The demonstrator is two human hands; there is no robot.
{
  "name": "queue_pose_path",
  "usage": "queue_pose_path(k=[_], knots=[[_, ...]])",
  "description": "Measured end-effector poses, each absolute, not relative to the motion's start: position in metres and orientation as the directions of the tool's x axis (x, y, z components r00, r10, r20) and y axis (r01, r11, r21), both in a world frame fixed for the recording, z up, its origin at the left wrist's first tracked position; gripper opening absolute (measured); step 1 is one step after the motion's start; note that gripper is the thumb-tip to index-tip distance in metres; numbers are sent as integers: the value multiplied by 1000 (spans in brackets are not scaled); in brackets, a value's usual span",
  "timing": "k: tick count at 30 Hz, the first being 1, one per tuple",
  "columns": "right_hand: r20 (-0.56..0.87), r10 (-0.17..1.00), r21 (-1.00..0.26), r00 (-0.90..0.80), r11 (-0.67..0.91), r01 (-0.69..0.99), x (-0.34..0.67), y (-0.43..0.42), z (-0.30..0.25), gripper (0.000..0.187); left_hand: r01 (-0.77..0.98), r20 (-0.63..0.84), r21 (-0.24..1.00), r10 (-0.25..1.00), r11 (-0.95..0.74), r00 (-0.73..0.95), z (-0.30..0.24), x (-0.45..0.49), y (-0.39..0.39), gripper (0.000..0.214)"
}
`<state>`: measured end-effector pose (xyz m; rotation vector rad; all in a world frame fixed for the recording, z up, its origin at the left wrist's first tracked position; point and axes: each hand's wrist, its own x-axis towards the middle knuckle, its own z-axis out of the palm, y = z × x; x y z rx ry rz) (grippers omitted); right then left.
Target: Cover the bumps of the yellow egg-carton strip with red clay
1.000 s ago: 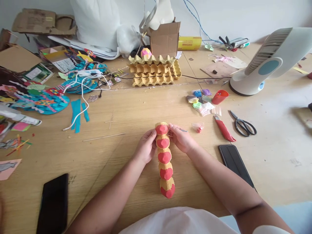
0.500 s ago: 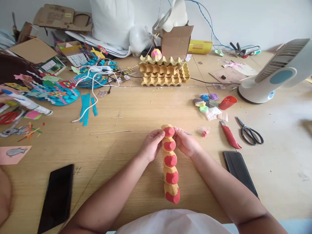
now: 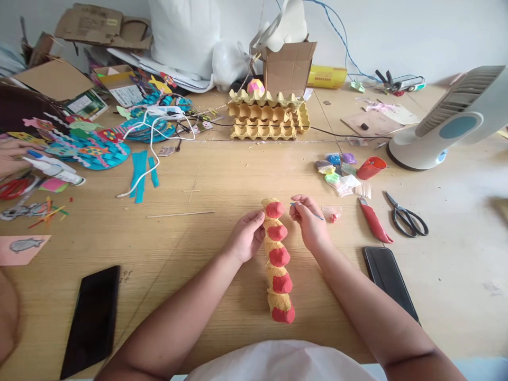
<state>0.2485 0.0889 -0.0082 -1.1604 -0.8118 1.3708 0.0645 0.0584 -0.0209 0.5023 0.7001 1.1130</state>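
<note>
A strip of egg carton [image 3: 273, 270], a row of several cups with red clay on their tips, points lengthwise toward me. Its far end is gripped from the left side by my left hand [image 3: 248, 235], thumb on top. My right hand [image 3: 309, 219] is just right of that far end, apart from the strip. Pinched in its fingers is a thin blue stick [image 3: 318, 216], its tip showing by the thumb and its tail behind the hand. Close to the right hand lies a small clear bag with red clay [image 3: 334, 217].
Right: bagged clay [image 3: 332, 178], red cup [image 3: 371, 168], red-handled knife [image 3: 375, 221], scissors [image 3: 408, 217], phone [image 3: 391, 280], fan [image 3: 444, 129]. Behind: egg cartons [image 3: 262, 132]. Left: another phone [image 3: 91, 317], blue strips [image 3: 138, 174], another person's hand [image 3: 14, 154] near a glue bottle [image 3: 59, 170].
My right hand has come off the strip and moved slightly right, with the blue stick now showing in its fingers. The left hand keeps its hold; the strip has tilted slightly.
</note>
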Motion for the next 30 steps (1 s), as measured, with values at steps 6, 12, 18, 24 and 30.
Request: queue_pose_path(k=[6, 12, 18, 24, 30], knots=[[-55, 994, -945, 98, -20, -326, 256, 88, 13, 32, -646, -274, 675, 934, 357, 229, -27, 67, 60, 35], [56, 997, -969, 44, 65, -238, 257, 79, 23, 29, -634, -285, 685, 933, 359, 221, -25, 67, 60, 35], [289, 948, -937, -130, 308, 164, 251, 69, 38, 20, -636, -265, 689, 938, 347, 225, -22, 72, 60, 35], [327, 936, -895, -131, 351, 276, 253, 70, 39, 14, -620, -263, 705, 939, 344, 222, -18, 75, 59, 40], [119, 990, -991, -78, 124, 60, 261, 70, 41, 29, -591, -304, 720, 931, 364, 202, -14, 74, 59, 46]])
